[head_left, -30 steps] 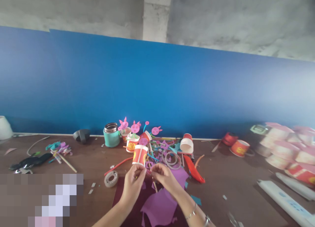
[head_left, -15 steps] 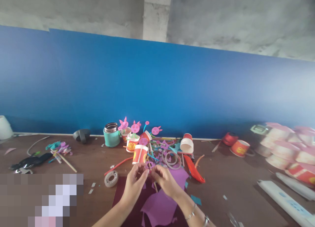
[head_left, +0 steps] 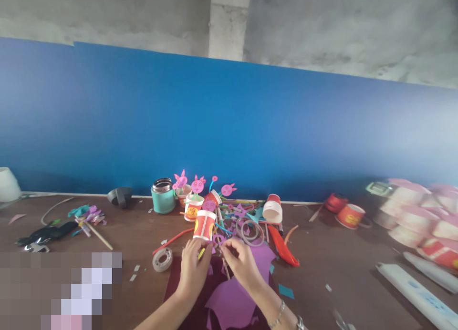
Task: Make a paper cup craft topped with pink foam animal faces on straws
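My left hand point(head_left: 193, 265) is closed just in front of a red-and-white paper cup point(head_left: 204, 226). A small yellow piece point(head_left: 201, 253) shows between its thumb and fingers. To the right, my right hand point(head_left: 241, 262) has thumb and forefinger pinched together; what they hold, if anything, is too small to tell. A thin wooden stick point(head_left: 226, 269) lies between the hands. Below them, cut purple sheet point(head_left: 231, 301) rests on a dark maroon sheet point(head_left: 179, 275). Behind the cup, pink animal-face cutouts point(head_left: 197, 184) stand on stems in paper cups point(head_left: 193, 208).
A tape roll point(head_left: 162, 260) lies left of my hands, near a teal jar point(head_left: 163, 200). Clear rings point(head_left: 252, 232) and a red-orange strip point(head_left: 284, 246) lie to the right. Stacked cups point(head_left: 411, 220) and a white power strip point(head_left: 411, 294) occupy the far right. A blue partition point(head_left: 229, 125) stands behind.
My hands have moved slightly apart, the left one shifting a little left and down. The yellow piece now shows in my left hand. The things on the table stay put.
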A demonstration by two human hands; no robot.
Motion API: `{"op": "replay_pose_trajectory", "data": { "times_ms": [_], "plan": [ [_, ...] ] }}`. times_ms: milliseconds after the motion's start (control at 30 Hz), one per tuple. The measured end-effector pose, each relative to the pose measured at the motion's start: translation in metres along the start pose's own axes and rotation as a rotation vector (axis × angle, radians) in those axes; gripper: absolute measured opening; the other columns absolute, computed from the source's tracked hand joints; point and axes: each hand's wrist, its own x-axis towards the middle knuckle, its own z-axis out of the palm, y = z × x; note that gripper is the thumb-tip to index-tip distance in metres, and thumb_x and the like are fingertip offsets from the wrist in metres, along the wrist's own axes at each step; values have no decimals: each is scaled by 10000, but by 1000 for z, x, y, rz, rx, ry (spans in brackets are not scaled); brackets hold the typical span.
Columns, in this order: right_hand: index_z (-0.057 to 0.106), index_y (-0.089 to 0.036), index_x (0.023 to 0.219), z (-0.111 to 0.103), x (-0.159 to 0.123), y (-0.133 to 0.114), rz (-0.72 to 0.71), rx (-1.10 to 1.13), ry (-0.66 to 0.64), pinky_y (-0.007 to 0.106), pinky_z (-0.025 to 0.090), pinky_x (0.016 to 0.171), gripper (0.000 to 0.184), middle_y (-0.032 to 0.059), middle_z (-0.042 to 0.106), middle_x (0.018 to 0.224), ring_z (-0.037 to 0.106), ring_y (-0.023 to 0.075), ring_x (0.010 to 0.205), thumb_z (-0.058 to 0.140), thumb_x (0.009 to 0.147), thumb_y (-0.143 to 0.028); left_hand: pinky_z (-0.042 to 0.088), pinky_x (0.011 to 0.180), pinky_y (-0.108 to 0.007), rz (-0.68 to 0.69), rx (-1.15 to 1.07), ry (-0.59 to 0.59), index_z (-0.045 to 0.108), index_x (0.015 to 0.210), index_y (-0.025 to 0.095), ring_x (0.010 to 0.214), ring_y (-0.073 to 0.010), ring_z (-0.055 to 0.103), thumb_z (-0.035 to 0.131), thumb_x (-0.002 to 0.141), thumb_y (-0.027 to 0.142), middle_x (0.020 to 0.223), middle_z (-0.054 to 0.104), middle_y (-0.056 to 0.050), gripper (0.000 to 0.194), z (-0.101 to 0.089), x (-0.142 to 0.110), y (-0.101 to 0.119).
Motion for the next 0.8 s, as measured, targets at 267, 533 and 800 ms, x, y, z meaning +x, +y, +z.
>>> {"op": "replay_pose_trajectory", "data": {
  "times_ms": [267, 533, 800],
  "plan": [
    [570, -161, 653, 7, -2, 1, 64, 71, -52, 217, 346, 484, 306, -11, 514, 556, 452, 114, 506, 537, 814, -419, 414, 688, -274, 48, -52, -55, 571, 683, 192, 728, -180, 547, 465, 867, 323, 725, 600, -32, 249, 3, -3, 3],
    [577, -153, 696, 6, -3, -2, 76, 114, -98, 214, 321, 474, 297, -20, 494, 564, 415, 100, 496, 532, 810, -423, 411, 639, -261, -4, -151, -90, 515, 613, 190, 680, -169, 522, 463, 860, 375, 660, 552, -22, 314, 2, -1, 6],
    [522, -166, 665, 3, -3, -9, 94, 125, -126, 206, 265, 437, 249, -51, 415, 519, 356, 81, 454, 521, 802, -374, 391, 544, -225, -127, -356, -163, 505, 600, 175, 571, -125, 485, 503, 823, 420, 590, 505, 10, 332, 1, -1, 12]
  ]
}}
